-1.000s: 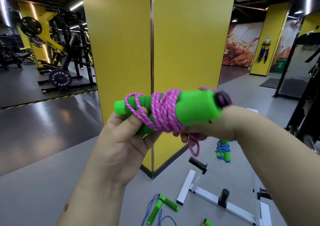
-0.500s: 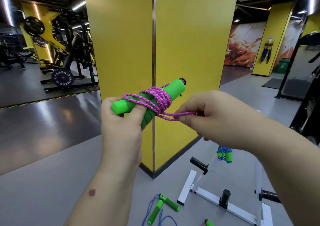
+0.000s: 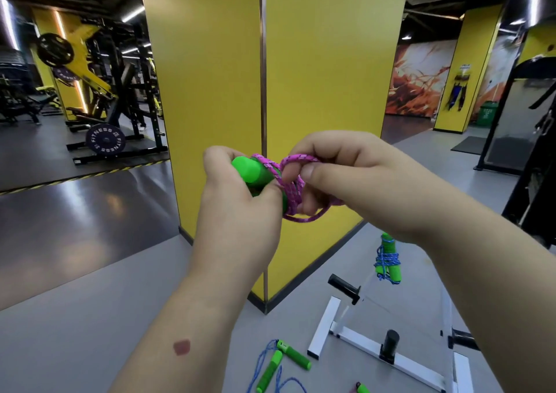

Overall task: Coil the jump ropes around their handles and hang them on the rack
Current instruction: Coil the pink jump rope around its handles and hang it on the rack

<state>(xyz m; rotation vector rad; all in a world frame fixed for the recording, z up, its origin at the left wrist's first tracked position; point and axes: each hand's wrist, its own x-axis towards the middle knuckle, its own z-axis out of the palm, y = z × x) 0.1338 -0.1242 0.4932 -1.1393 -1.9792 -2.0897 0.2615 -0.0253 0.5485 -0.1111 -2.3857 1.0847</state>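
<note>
One blue rope bundle (image 3: 388,261) is already hanging coiled on the white rack (image 3: 355,337) to the lower right, so that part of the job is looking done, while a second blue rope (image 3: 278,362) is lying loose and uncoiled on the grey floor (image 3: 75,317) just in front of the rack, and a bit of another green handle (image 3: 362,388) is peeking in at the bottom edge. The pink rope (image 3: 288,188) is sitting chest-high in front of the yellow pillar (image 3: 210,76), mostly wound round its green handles (image 3: 255,173), and by my reading the person is finishing off its last loop, with hanging still to come. The left hand (image 3: 237,209) is wrapping its curled fingers and thumb round the handles, gripping them firmly. The right hand (image 3: 355,176) is close against it, pinching a loop of pink rope between thumb and bent fingers, the rest of the loop hanging slack beneath
</note>
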